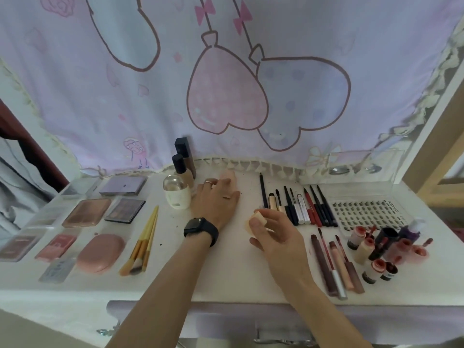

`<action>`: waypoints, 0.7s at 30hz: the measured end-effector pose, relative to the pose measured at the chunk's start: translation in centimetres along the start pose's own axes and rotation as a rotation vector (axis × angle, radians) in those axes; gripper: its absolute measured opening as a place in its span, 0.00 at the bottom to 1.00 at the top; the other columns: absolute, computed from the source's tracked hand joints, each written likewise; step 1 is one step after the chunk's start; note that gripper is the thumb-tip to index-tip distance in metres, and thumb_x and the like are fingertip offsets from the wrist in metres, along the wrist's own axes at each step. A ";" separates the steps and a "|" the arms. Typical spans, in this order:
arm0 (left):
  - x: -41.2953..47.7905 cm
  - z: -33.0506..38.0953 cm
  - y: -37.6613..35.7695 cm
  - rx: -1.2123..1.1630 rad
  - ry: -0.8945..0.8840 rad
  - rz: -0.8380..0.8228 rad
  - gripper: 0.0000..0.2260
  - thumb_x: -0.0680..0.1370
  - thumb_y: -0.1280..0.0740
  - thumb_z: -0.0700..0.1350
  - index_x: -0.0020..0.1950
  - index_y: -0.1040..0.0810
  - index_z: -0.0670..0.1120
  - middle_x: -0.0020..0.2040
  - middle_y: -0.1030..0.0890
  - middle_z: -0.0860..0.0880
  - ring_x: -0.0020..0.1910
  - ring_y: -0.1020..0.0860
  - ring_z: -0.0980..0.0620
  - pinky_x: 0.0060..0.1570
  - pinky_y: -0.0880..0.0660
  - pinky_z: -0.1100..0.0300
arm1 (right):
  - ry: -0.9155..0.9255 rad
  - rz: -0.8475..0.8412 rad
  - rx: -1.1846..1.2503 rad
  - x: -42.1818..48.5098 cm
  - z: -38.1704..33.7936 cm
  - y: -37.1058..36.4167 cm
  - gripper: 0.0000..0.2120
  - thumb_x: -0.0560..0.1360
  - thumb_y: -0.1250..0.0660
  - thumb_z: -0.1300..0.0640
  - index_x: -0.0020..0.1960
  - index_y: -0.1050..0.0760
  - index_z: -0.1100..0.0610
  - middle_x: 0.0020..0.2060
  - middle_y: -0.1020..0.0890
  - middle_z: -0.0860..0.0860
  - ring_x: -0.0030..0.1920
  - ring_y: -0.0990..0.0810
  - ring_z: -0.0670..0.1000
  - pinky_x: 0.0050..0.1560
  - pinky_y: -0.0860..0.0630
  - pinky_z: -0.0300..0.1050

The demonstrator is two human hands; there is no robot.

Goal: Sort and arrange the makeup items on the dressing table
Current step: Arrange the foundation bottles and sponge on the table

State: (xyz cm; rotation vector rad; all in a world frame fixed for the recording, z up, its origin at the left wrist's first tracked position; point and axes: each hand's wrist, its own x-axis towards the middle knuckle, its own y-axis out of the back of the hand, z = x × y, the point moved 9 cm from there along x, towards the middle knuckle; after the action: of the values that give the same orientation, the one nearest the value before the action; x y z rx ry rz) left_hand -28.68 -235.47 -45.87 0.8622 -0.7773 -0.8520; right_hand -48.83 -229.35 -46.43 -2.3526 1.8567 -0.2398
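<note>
My right hand (273,231) pinches a beige makeup sponge (256,221) above the middle of the white dressing table (226,280). My left hand (216,197), with a ring and a black watch, rests over a pink sponge (229,177) at the back, next to a cream egg-shaped bottle (177,192) and two foundation bottles (184,162). Palettes and compacts (86,212) lie at the left, with wooden brushes (144,242) beside them. Pencils and mascaras (301,207) lie in a row on the right, above lip glosses (334,262) and small bottles (376,249).
A lash tray (369,212) lies at the far right. A pink and lilac cloth with balloon drawings (226,84) hangs behind the table. A clear box (356,167) sits at the back right. A drawer front (251,320) runs below the table edge.
</note>
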 end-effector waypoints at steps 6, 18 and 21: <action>0.1 0.2 -0.1 0.031 -0.049 0.025 0.22 0.79 0.39 0.60 0.72 0.28 0.55 0.69 0.27 0.49 0.67 0.30 0.46 0.62 0.29 0.50 | 0.155 0.015 -0.554 7.4 -4.5 -1.5 0.09 0.78 0.30 0.53 0.58 0.21 0.44 0.45 0.20 0.38 0.46 0.21 0.36 0.46 0.27 0.28; 0.3 -0.2 -0.6 0.029 -0.081 0.061 0.22 0.80 0.40 0.59 0.72 0.29 0.54 0.70 0.28 0.49 0.67 0.31 0.46 0.62 0.31 0.50 | 0.323 -0.265 -1.592 18.0 -3.0 -6.6 0.12 0.79 0.36 0.59 0.62 0.24 0.55 0.56 0.20 0.55 0.57 0.23 0.56 0.51 0.28 0.46; 0.3 -0.2 -0.6 0.022 -0.082 0.056 0.22 0.80 0.40 0.60 0.73 0.30 0.55 0.70 0.29 0.49 0.67 0.32 0.47 0.62 0.32 0.51 | 0.295 -0.292 -1.607 18.5 -2.4 -6.5 0.13 0.80 0.36 0.59 0.64 0.23 0.56 0.59 0.20 0.56 0.59 0.23 0.56 0.56 0.26 0.48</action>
State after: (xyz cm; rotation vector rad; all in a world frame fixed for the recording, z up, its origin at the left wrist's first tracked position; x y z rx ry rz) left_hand -28.60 -235.90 -46.38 0.8255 -0.8807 -0.8348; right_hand -38.89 -245.83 -41.95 -3.5869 2.1143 1.5330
